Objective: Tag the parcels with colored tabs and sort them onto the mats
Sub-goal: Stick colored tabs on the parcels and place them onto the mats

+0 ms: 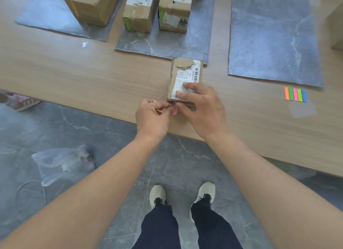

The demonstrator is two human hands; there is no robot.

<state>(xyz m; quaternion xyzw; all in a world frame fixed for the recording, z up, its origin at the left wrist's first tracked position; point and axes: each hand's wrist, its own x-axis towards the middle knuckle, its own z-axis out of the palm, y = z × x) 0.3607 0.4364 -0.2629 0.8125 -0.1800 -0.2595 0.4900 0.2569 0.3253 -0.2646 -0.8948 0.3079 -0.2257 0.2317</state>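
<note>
A small cardboard parcel (185, 76) with a white shipping label lies near the table's front edge. My right hand (202, 107) rests on its near end, fingers spread over the label. My left hand (152, 117) pinches a pink tab (174, 109) against the parcel's near side face. A strip of colored tabs (296, 94) lies on the table to the right. Three grey mats lie beyond: the left mat (46, 16) holds one box (92, 5) with an orange tab, the middle mat (163, 42) holds two boxes (139, 9) (174, 11) with green tabs, the right mat (274, 35) is bare.
The wooden table (74, 78) edge runs diagonally in front of me. A clear backing sheet (302, 109) lies below the tab strip. On the floor sit a plastic bag (63, 161) and a cable. Someone's pink shoe (22, 102) shows at the left.
</note>
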